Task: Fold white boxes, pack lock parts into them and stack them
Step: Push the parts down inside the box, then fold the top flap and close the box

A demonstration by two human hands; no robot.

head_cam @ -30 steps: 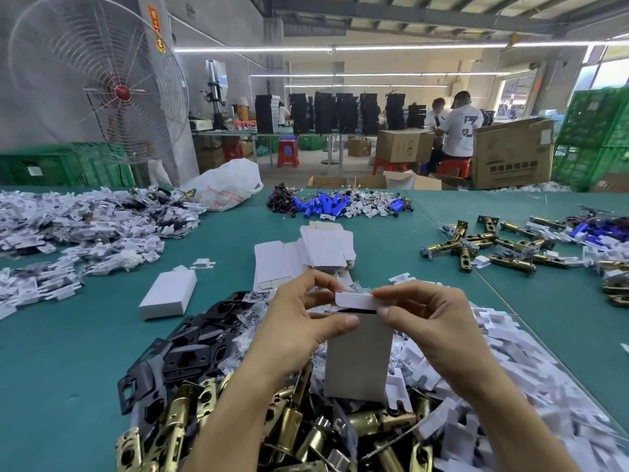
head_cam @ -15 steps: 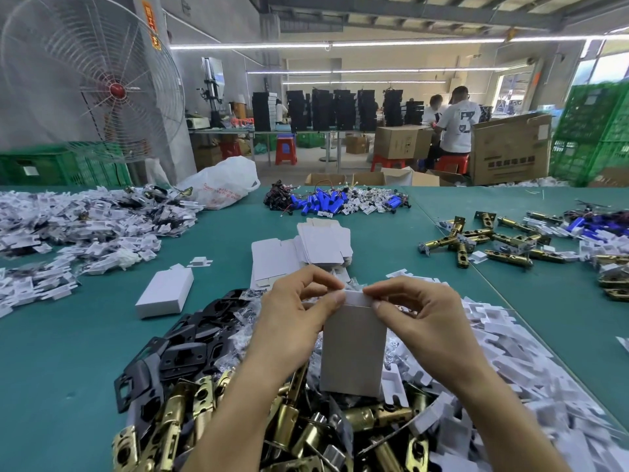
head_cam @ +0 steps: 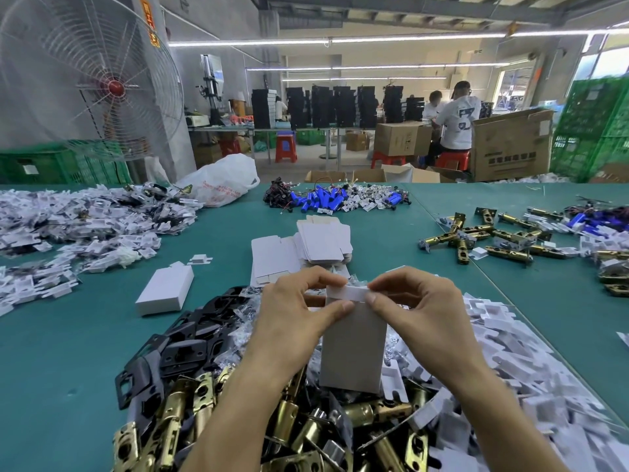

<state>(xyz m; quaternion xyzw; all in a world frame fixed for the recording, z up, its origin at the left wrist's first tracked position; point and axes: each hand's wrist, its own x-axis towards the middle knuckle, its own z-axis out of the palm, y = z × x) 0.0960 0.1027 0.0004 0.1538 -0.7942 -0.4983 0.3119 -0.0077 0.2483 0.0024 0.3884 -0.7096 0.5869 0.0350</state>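
The widest bare stretch of the green surface (head_cam: pixel 58 362) lies near left, broken only by a closed white box (head_cam: pixel 165 291). The near middle is blocked by a heap of black plates (head_cam: pixel 183 345), brass latches (head_cam: pixel 190 413) and white inserts (head_cam: pixel 510 369), over which the left hand (head_cam: pixel 296 311) and right hand (head_cam: pixel 422 311) pinch an upright box (head_cam: pixel 354 352). Just beyond lie flat box blanks (head_cam: pixel 323 241); bare lanes run either side of them, toward the blue cells (head_cam: pixel 323 201) far and the scattered latches (head_cam: pixel 476 233) right

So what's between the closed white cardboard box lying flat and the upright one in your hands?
A heap of flat black metal plates, seen in the head view.
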